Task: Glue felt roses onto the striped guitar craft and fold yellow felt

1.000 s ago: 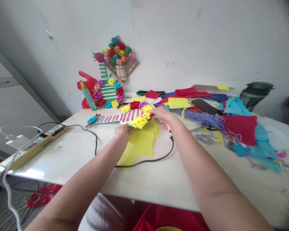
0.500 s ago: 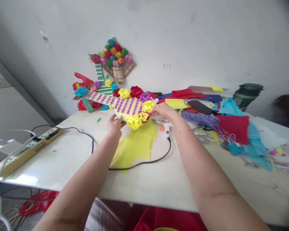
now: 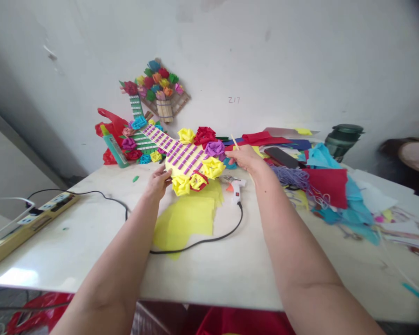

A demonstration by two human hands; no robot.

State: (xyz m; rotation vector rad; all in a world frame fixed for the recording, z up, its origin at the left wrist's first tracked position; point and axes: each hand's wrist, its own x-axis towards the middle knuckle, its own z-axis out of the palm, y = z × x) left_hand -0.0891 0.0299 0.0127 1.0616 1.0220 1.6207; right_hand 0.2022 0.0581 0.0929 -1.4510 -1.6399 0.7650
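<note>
A guitar-shaped paper craft [image 3: 185, 156] with purple and cream stripes is tilted above the table, its neck pointing up and left. Yellow, red and purple paper flowers rim its body, and a blue flower [image 3: 138, 123] is at the neck's end. My left hand [image 3: 158, 183] grips the body's lower left edge, thumb in front. Closed around a thin wooden stick [image 3: 234, 141], my right hand [image 3: 245, 158] has its fingertips by the purple flower [image 3: 214, 149]; whether they also grip the craft's edge is unclear. Yellow crepe paper [image 3: 186, 218] lies below.
A white glue gun [image 3: 237, 190] rests right of the yellow paper, its black cord curving across the table. Behind stand a green glue bottle [image 3: 114, 146] and a green striped guitar craft [image 3: 145, 142]. Purple string [image 3: 289, 177], a phone [image 3: 282, 157] and coloured paper crowd the right side.
The guitar craft has been raised off the table and tipped up, its striped face turning towards me. Both hands stay at its body; the wooden stick now shows more clearly in my right hand.
</note>
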